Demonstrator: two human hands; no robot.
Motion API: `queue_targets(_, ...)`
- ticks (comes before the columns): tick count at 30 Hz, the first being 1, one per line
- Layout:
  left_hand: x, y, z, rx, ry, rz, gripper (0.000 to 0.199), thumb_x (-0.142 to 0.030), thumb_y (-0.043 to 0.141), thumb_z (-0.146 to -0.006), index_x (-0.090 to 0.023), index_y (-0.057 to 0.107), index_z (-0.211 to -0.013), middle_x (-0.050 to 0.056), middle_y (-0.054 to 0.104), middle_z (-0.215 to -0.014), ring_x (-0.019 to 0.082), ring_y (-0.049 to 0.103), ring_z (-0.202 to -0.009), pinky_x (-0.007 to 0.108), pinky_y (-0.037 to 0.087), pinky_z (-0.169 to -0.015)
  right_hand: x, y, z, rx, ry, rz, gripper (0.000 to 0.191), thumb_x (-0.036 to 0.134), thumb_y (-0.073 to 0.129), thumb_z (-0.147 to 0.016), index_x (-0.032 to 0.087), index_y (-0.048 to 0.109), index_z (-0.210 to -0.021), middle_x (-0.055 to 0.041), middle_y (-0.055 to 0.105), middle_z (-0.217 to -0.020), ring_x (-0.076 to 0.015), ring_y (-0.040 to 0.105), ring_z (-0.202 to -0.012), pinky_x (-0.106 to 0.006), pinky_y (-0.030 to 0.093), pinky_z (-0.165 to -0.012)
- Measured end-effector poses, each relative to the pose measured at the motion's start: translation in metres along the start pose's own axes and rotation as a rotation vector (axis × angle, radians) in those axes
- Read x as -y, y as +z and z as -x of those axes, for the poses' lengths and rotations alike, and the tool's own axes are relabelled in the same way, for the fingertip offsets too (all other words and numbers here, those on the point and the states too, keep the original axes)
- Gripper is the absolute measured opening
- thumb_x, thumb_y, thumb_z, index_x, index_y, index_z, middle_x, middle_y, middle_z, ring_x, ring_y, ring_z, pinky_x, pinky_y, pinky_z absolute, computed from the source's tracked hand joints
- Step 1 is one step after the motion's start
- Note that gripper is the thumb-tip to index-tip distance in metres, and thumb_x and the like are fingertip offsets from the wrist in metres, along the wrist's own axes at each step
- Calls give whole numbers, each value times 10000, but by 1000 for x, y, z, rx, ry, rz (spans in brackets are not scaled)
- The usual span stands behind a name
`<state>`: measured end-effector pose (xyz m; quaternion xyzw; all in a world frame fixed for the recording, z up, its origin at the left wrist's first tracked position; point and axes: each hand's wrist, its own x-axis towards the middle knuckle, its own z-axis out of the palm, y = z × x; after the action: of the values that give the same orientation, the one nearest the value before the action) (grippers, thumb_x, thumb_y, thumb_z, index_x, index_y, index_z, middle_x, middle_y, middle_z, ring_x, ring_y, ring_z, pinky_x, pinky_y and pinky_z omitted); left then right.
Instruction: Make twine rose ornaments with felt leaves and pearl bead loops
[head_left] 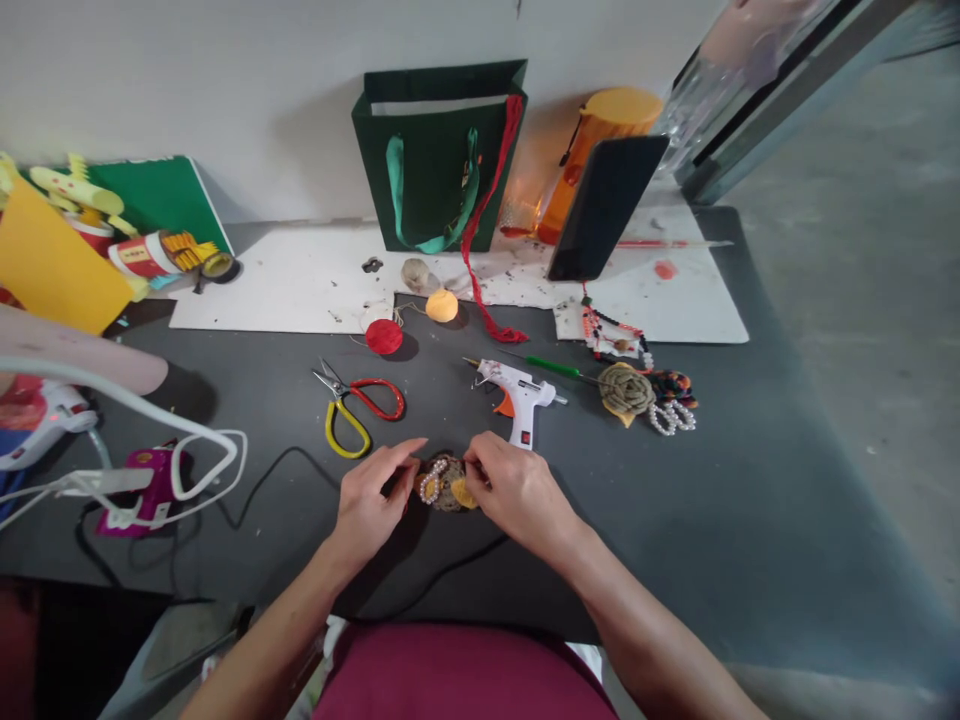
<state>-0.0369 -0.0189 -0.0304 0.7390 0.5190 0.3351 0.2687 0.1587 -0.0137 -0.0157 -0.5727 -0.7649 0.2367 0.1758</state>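
Between my two hands is a small brown crocheted flower ornament (450, 487) with a loop of white pearl beads and a yellow petal. My left hand (375, 495) pinches its left edge between thumb and fingers. On the other side, the fingertips of my right hand (514, 490) are closed on its right edge by the yellow part. Just beyond my right hand lies a white glue gun (517, 390) with an orange trigger. Scissors (356, 405) with one yellow and one red handle rest, blades apart, beyond my left hand.
A similar flower ornament (628, 390) with pearl loops lies right, by a green-handled crochet hook (551, 366). Behind stand a green paper bag (435, 170), a dark phone (607, 205) and an orange bottle (600, 130). White cables (150, 395) and a purple box (142, 490) occupy the left.
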Motion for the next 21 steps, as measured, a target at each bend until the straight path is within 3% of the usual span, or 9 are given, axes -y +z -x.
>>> queue_targets(5, 3, -2, 2, -3, -16, 15, 238, -137, 535, -882, -193, 700, -1044, 20, 672, -752, 95, 593, -609, 201, 496, -615, -1, 1, 0, -22, -2, -36, 148, 51, 489, -766, 192, 510, -728, -16, 564, -682, -131, 514, -566, -250, 339, -529)
queue_targets(10, 1, -6, -7, 62, -89, 182, 214, -133, 527, -866, -193, 719, -940, 30, 664, -795, 114, 629, -711, 206, 509, -639, 2, 4, -4, -83, -20, -352, 112, 87, 498, -782, 186, 552, -787, -3, 591, -710, -112, 545, -603, -210, 400, -543)
queue_targets(14, -10, -4, -10, 95, -175, 224, 124, -159, 608, -805, -186, 692, -891, 29, 643, -830, 120, 609, -700, 220, 508, -619, 6, 6, -7, -49, 33, -470, 92, 117, 504, -790, 182, 568, -795, 11, 585, -662, -98, 528, -547, -197, 386, -484)
queue_targets(21, -9, 5, -4, 75, -171, 195, 87, -138, 606, -807, -178, 667, -856, 23, 615, -811, 106, 576, -675, 209, 480, -609, 2, 11, -10, 41, 143, -618, 70, 204, 522, -818, 180, 587, -816, 20, 583, -627, -96, 530, -522, -191, 399, -454)
